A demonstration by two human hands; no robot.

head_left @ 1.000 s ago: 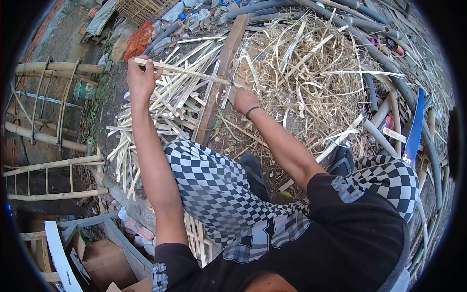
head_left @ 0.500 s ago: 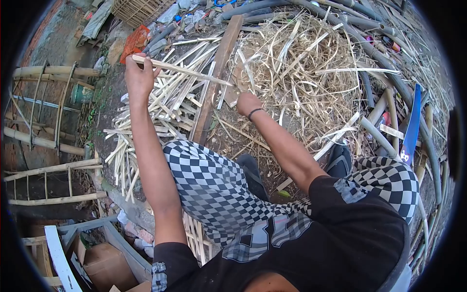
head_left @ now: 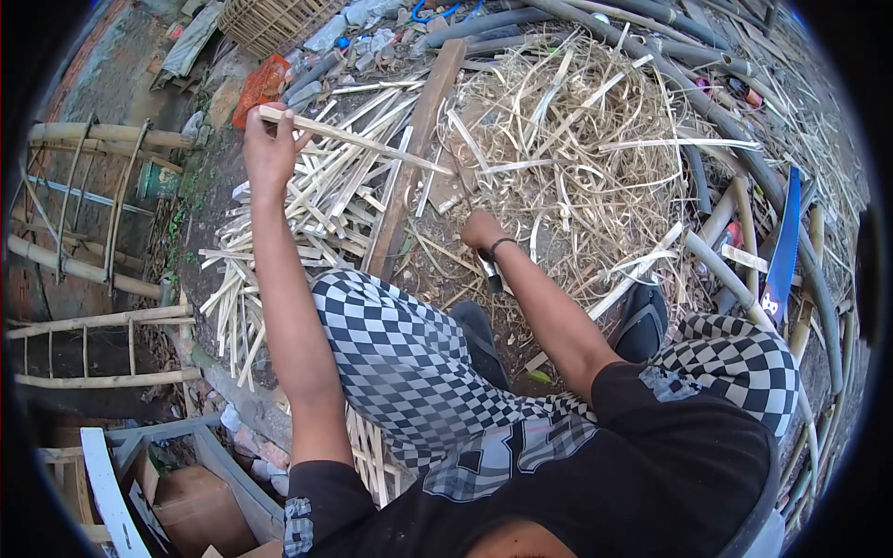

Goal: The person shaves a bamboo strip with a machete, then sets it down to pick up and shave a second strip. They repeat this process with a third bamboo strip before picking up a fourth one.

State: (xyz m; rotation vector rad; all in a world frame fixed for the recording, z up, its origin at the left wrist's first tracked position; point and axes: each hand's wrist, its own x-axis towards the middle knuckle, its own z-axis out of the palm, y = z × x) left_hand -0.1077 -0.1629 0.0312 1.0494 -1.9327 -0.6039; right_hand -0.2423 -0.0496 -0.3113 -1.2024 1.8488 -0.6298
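Note:
My left hand (head_left: 271, 153) is closed round one end of a long pale bamboo strip (head_left: 363, 141), which slants down to the right over the pile. Its far end lies just beyond a brown wooden plank (head_left: 420, 139). My right hand (head_left: 482, 231), with a dark band at the wrist, is closed round a knife (head_left: 468, 191); its thin dark blade points up towards the strip's end and part of its handle shows below the fist. Many cut strips (head_left: 316, 200) lie to the left of the plank. Curly shavings (head_left: 595, 139) are heaped to its right.
A blue saw (head_left: 784, 246) leans among bamboo poles (head_left: 726, 265) on the right. An orange-red bag (head_left: 261, 86) and a woven basket (head_left: 270, 23) are at the upper left. Bamboo frames (head_left: 102, 377) stand at the left, with a cardboard box (head_left: 203, 511) below.
My right hand has moved down and slightly right, away from the strip's end, and more of the knife shows. My left hand still holds the strip, nearly in place.

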